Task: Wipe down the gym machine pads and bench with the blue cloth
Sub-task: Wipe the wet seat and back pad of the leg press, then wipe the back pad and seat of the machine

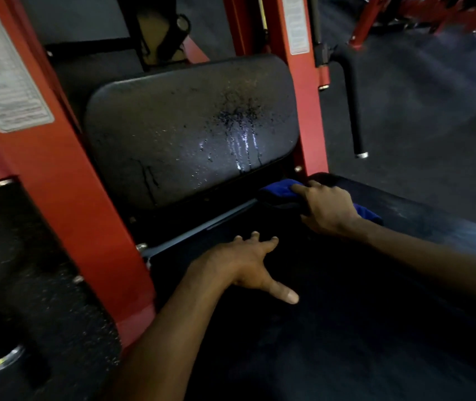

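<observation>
A black back pad [178, 128] stands tilted between two red uprights, wet with spray and drips on its right half. Below it lies the black bench seat [332, 314], stretching toward me and to the right. My right hand [328, 208] grips the blue cloth [278, 191] at the seat's far edge, just under the back pad's lower right corner; part of the cloth shows behind my wrist. My left hand [248, 264] rests flat on the seat with fingers spread, holding nothing.
Red frame uprights [66, 180] flank the pad, each with a white label. A black handle bar [352, 105] hangs down at the right. Dark rubber floor [419, 96] and more red machine legs lie beyond. A chrome-tipped bar [5, 360] sits low left.
</observation>
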`<state>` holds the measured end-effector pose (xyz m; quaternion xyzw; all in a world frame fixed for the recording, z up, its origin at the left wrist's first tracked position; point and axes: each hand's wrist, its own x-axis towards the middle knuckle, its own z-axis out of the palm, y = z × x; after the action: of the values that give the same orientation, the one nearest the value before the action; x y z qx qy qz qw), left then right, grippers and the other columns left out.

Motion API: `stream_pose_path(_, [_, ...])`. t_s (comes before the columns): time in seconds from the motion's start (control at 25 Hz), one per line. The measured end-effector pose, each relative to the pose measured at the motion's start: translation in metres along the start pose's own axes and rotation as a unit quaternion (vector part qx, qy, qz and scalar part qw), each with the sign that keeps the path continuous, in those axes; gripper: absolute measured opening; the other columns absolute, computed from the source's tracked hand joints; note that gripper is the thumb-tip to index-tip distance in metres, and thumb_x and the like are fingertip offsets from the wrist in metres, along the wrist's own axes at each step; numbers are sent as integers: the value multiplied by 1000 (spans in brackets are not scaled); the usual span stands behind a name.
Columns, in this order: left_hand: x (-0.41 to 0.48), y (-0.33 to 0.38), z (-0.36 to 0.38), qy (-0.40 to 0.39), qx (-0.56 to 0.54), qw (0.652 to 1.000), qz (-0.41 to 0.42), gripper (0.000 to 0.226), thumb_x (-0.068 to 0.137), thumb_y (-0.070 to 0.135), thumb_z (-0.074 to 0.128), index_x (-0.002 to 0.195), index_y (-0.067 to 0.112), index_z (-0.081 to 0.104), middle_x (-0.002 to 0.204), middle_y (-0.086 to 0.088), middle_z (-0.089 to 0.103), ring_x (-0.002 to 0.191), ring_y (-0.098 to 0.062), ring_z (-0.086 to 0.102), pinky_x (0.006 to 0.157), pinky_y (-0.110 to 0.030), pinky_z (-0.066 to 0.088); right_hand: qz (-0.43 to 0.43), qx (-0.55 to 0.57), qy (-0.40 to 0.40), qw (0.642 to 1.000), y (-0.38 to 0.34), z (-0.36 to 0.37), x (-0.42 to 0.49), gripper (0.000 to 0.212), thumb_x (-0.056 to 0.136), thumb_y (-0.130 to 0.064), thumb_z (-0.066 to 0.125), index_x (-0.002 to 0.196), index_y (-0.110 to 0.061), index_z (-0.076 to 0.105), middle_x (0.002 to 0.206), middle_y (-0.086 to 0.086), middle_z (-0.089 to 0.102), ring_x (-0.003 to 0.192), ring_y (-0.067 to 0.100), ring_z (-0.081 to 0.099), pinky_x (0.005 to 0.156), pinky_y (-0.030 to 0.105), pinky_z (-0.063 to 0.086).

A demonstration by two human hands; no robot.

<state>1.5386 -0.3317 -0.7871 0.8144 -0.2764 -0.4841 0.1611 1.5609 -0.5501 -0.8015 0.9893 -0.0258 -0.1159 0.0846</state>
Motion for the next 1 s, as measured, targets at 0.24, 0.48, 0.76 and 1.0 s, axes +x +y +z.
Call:
stream_pose_path(0.24, [-20, -61, -121, 414, 127, 900, 47, 26, 94, 30, 53, 98, 10, 69, 93, -14, 71, 87, -31, 69, 77, -41, 56, 38, 130, 57, 989, -19, 4, 23, 57, 83, -26, 59, 139, -26, 50, 128, 11, 62, 109, 40, 63, 86, 47, 50])
stream_pose_path(0.48, [-55, -148, -238, 525, 286, 801, -29, 39, 93, 25, 44, 123, 6, 60, 127, -25, 58, 116, -44, 56, 95, -52, 50, 19, 463, 265, 846, -102, -23, 88, 63, 80, -11, 50, 142, -19, 50, 122, 15, 53, 112, 35, 57, 98, 41, 46])
stream_pose_path(0.76, [-17, -213, -214, 447, 308, 839, -38, 80, 100, 46, 41, 157, 21, -8, 164, -17, -11, 152, -35, 2, 123, -48, 10, -53, 371, 305, 875, -201, -8, 132, 80, 89, -63, 55, 157, -45, 16, 167, 9, 8, 152, 36, 15, 119, 53, 26])
stream_pose_path(1.0, [-16, -225, -212, 503, 292, 812, 48, 70, 96, 42, 35, 159, 21, 13, 165, -13, 9, 149, -35, 18, 121, -42, 12, -216, 215, 307, 902, -193, 21, 123, 86, 88, -28, 62, 158, -41, 14, 168, 8, -2, 153, 37, 10, 119, 55, 27])
